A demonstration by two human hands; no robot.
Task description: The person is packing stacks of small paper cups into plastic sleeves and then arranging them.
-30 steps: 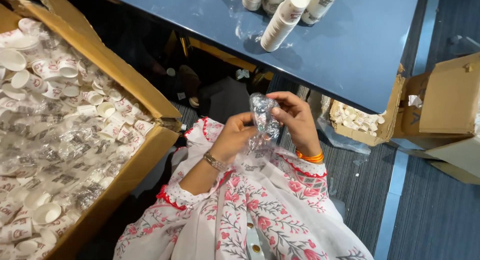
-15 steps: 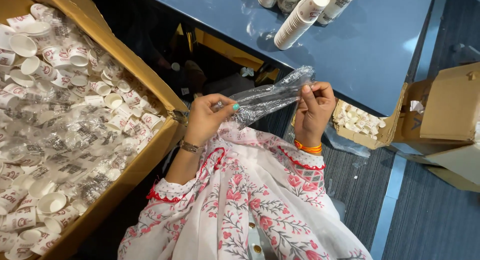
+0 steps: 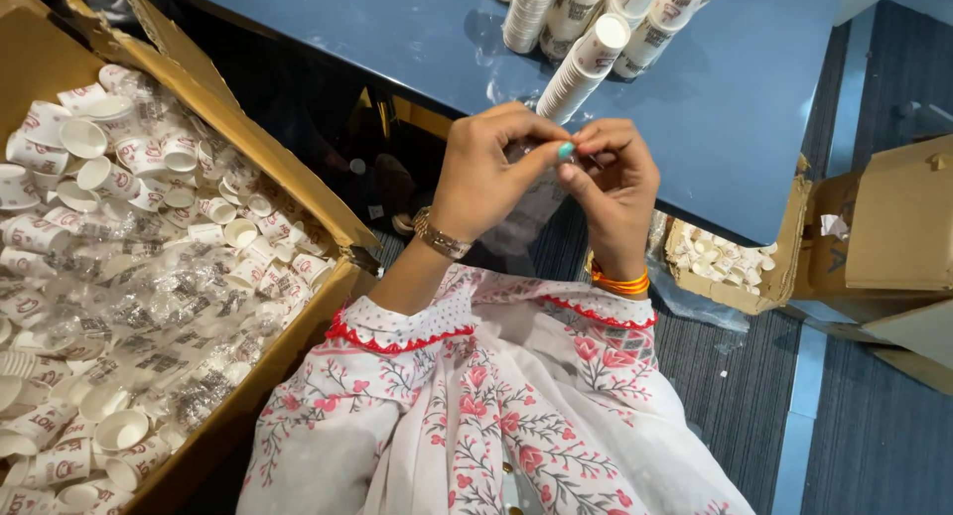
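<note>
My left hand (image 3: 488, 174) and my right hand (image 3: 613, 183) are raised together in front of me, fingertips meeting. Between them they pinch the top of a clear plastic bag (image 3: 529, 215), which hangs down limp behind the hands. A gold watch sits on my left wrist and orange bangles on my right. My white sleeves with red flower print fill the bottom of the view. The bag's upper edge is hidden by my fingers.
A big cardboard box (image 3: 298, 193) on my left holds several small paper cups and clear wrappers. Stacks of paper cups (image 3: 579, 68) lie on the blue table (image 3: 735, 108) ahead. A smaller open carton (image 3: 740, 267) with cups stands at right on the dark floor.
My hands were apart, stretching the clear bag out between them. Now they have come together and the bag hangs slack below them. The view has shifted closer to the table.
</note>
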